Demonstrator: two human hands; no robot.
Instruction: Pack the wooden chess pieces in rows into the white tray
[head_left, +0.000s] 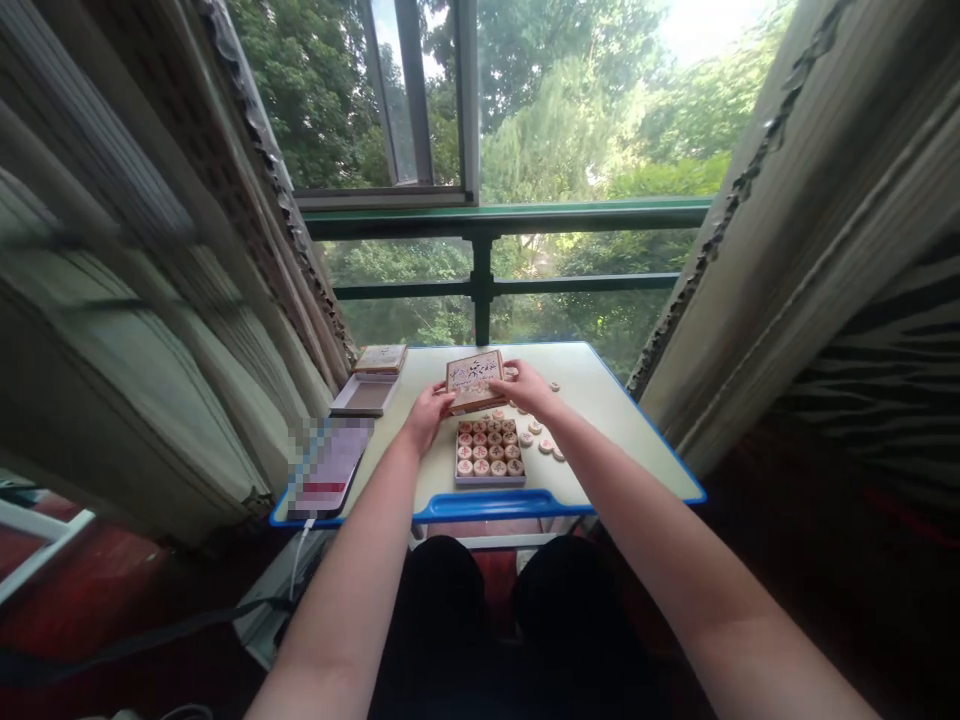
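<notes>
Between my two hands is a printed cardboard box lid with dark brush-style characters, tilted above the table. My left hand grips its left edge, and my right hand holds the right edge with the thumb on top. Nearer to me sits a shallow box filled with rows of round Chinese chess pieces marked in red. Several loose chess pieces lie on the table to its right, some partly hidden by my right hand and forearm.
The small table has a blue edge and a pen groove at the front. At its left are an empty box tray, another printed lid and a phone with a white cable. Curtains flank the window behind.
</notes>
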